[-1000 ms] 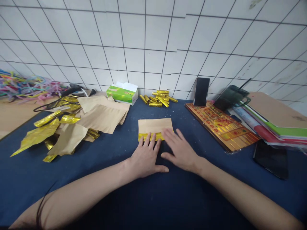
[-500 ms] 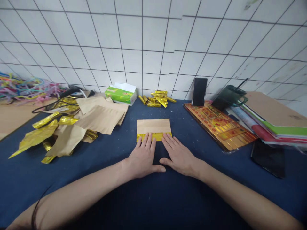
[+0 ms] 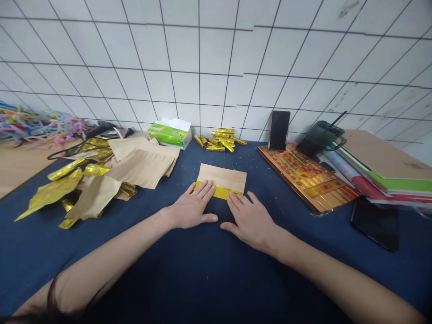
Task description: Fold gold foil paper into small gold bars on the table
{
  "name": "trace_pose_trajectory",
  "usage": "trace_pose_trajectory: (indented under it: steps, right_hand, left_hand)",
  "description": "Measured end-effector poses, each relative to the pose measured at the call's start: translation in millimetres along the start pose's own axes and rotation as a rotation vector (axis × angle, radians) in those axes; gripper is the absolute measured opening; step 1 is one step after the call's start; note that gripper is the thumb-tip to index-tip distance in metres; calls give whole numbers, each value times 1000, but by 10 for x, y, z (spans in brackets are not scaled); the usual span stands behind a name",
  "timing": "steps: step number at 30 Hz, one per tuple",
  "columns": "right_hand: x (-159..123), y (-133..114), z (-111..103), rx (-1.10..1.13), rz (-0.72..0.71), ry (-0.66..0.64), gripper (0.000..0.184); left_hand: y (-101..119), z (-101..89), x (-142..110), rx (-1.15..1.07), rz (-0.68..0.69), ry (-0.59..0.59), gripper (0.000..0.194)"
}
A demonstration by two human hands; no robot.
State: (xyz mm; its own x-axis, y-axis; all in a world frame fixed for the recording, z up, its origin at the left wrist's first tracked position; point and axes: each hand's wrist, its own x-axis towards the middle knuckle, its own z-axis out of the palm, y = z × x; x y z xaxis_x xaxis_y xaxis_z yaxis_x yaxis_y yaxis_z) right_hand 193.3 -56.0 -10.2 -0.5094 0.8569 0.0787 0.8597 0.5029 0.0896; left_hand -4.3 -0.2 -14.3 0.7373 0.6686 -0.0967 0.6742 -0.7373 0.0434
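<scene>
A sheet of brown paper lies on the dark blue table, turned slightly, with a gold foil strip along its near edge. My left hand rests flat with fingers stretched over the strip's left end, thumb apart. On the right end lie the fingertips of my right hand, its fingers spread and its thumb pointing left. Between the two hands the middle of the foil shows. Whether the foil is folded over or rolled is hard to make out under the fingers.
Gold foil rolls are piled by the tiled wall, beside a green tissue pack. Brown sheets and crumpled gold foil lie left. To the right are an upright phone, an orange printed packet, a dark mug and stacked folders.
The paper has turned a little clockwise and shifted slightly right. My left hand has moved left and up; the gap between my hands has widened.
</scene>
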Motion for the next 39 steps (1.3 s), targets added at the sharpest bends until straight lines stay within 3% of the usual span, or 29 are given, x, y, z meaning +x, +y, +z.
trace_pose_trajectory:
  steps: [5,12,22,26,32,35,39]
  right_hand:
    - [-11,13,-37,24,11,-28,67]
    - [54,164,-35,33,-22,11,54]
    - [169,551,127,9,41,93,45]
    - [157,410,155,42,39,129,56]
    - [84,66,142,248,-270,41,64]
    - [102,121,168,246,-209,0,65]
    - [153,349,242,154,-19,3,68]
  left_hand:
    - [89,17,-33,105,-139,-11,95]
    - [201,-1,-82,198,-228,-4,95]
    - [484,-51,-203,193,-24,17,96]
    - [522,-51,-189,202,-28,11,96]
    - [516,-37,-167,218,-33,14,98]
    - [505,-37,-168,212,-25,13,97]
    - [509,-46,-174,202,-28,-8,97]
